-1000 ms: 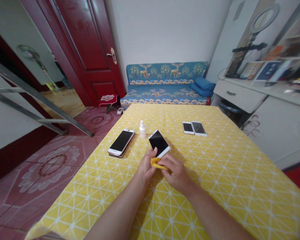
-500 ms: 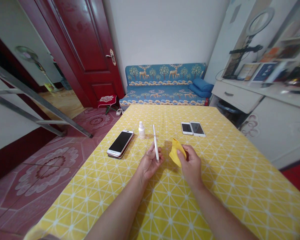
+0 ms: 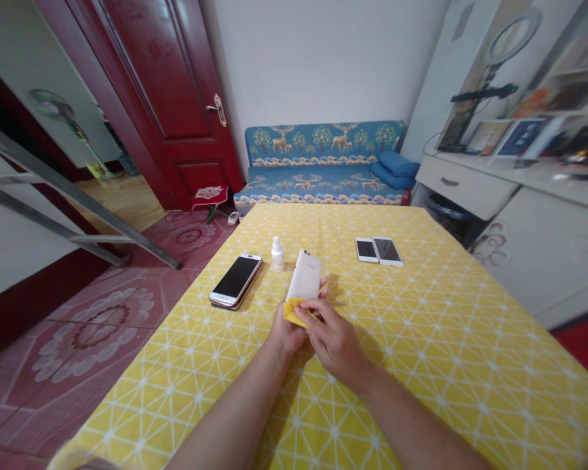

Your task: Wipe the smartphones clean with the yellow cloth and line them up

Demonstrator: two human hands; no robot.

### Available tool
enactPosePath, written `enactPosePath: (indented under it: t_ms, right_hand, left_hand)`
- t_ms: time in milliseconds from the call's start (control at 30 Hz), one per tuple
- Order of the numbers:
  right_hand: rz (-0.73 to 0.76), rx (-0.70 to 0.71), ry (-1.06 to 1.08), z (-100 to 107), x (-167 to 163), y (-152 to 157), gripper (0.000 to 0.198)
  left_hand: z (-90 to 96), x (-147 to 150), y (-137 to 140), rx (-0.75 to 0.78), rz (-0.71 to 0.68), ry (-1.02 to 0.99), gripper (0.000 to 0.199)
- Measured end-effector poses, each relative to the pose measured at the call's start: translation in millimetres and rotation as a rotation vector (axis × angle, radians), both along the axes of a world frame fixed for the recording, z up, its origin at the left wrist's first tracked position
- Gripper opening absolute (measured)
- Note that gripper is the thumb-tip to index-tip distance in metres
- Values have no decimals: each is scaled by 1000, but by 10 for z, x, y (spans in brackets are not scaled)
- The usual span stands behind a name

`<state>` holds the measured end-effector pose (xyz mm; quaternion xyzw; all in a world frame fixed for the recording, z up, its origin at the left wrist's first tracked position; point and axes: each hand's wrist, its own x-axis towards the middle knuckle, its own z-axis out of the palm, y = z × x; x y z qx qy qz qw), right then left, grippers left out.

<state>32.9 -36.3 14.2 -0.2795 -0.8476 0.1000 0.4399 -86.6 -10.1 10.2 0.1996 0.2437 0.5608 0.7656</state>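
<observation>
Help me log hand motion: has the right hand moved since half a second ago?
Yes: the right hand, holding the yellow cloth, has moved left, nearer the stationary small white bottle.

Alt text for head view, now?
Left hand holds a white rectangular smartphone, back showing; right hand holds a yellow cloth at its near end. Nearby, a small white bottle stands on the yellow, white-lined tablecloth.

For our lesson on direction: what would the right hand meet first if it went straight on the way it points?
The right hand, past its yellow cloth, would probably meet the white phone in the left hand; depth is unclear.
</observation>
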Motion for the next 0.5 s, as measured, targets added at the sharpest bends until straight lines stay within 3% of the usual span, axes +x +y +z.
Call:
enactPosePath:
  t_ms: [133, 233, 500]
  right_hand:
    - [-61, 65, -38, -8, -6, 9, 42]
    - [-133, 111, -40, 11, 22, 33, 42]
    - [-390, 116, -4, 115, 234, 195, 40]
  left_hand:
    - [41, -36, -14, 9, -95, -201, 55]
    - [101, -20, -31, -19, -187, -214, 58]
    - [128, 126, -79, -82, -119, -59, 26]
